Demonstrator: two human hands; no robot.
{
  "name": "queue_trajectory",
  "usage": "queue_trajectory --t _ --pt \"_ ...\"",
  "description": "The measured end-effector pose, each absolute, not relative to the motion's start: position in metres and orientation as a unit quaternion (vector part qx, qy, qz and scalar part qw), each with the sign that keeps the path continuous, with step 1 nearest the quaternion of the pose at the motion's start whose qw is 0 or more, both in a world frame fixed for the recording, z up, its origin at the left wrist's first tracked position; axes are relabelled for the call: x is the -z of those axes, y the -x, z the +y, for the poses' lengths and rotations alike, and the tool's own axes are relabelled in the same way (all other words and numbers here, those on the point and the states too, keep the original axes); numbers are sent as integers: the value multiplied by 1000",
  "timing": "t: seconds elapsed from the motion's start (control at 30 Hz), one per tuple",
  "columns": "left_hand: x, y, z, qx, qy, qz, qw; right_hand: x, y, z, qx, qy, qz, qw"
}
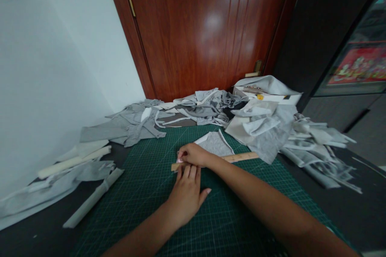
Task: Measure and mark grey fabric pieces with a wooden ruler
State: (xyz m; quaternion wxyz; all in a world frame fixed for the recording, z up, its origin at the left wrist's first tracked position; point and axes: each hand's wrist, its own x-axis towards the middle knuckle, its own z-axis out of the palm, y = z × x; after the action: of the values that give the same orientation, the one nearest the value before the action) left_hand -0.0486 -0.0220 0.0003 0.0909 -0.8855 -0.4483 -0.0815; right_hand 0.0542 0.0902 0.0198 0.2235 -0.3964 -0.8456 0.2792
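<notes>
A wooden ruler (243,156) lies across the grey fabric piece (215,142) on the green cutting mat (144,192). My left hand (187,194) rests with its fingers stretched out and its tips on the ruler near the left end, the thumb held apart. Just beyond it, my right hand (193,155) reaches across from the right and is closed in a pinch at the ruler's left end. Between its fingers shows a small pale pink thing (180,161), too small to name. My right wrist and hand cover the middle of the ruler and part of the fabric.
Grey fabric scraps (129,122) are heaped along the far left edge, with rolled pieces (93,198) below them. More cloth (265,128) piles up at the right, in front of a white box (271,97). A wooden door (196,28) stands behind.
</notes>
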Motion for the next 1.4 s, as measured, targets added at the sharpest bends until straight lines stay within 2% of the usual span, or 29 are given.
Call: queue_trajectory --t 0.77,1.07,1.23,1.4 --pt "-7 42 -23 75 881 -457 94 -26 -175 77 -280 429 -839 183" --pt "-13 35 -16 78 892 -434 102 -9 -189 69 -289 426 -812 275" --pt "-18 16 -11 64 918 -385 70 -11 -190 65 -283 412 -820 279" --pt "-24 -12 -11 53 905 -414 86 -13 -191 65 -278 405 -825 279"
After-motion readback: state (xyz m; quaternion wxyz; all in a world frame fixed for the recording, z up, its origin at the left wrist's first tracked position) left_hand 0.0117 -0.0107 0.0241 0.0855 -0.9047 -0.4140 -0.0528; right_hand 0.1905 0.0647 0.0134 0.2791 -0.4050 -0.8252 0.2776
